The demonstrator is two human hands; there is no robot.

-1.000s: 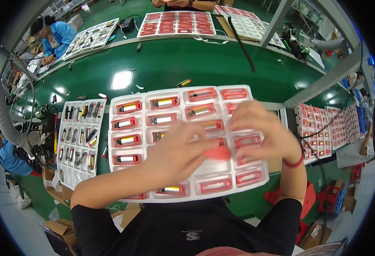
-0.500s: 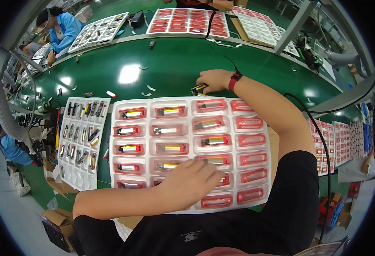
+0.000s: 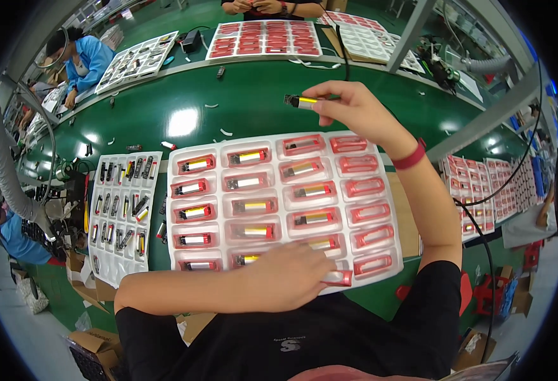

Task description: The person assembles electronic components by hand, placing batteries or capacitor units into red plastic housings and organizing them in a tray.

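Note:
Between the thumb and fingers of my right hand [image 3: 358, 111] is a small battery assembly [image 3: 303, 101], silver with a yellow strip and a black end. It is held up over the green bench beyond the tray. My left hand [image 3: 288, 273] lies across the near part of a white blister tray [image 3: 277, 209], its fingers closed on a red plastic shell [image 3: 338, 278] at the tray's near edge. Red shells fill the tray's pockets; many in the left columns hold silver or yellow battery assemblies. Those in the right column, such as one red shell [image 3: 369, 212], look hollow.
Left of the tray lies another white tray [image 3: 104, 257] with loose battery assemblies. A filled tray [image 3: 263, 38] stands across the bench, where another person's hands [image 3: 260, 6] work. A black cable [image 3: 475, 222] hangs at the right. White scraps dot the green bench [image 3: 247, 89].
My right hand has lifted the battery assembly off the bench and brought it up and nearer. My left hand now grips a red shell, raised from its pocket. The view has shifted slightly.

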